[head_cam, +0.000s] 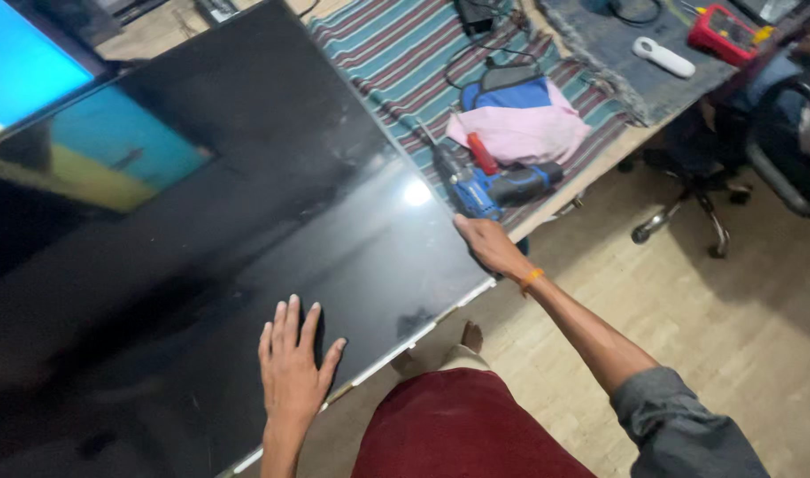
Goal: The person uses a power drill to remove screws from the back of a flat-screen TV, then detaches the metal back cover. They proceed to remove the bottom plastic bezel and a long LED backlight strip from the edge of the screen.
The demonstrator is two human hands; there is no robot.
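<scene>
Left hand lies flat, fingers spread, on the glossy black screen panel near its lower edge. Right hand curls over the panel's right corner, beside a blue cordless drill on the striped cloth. Panel lies face-up across the counter: broad, thin, likely fragile and slippery; best taken by the edges.

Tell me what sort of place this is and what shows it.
Most likely an electronics repair workshop. A large flat screen panel lies on the workbench under the person's left hand and right hand; a blue cordless drill and a red meter lie beyond on striped cloth.
</scene>
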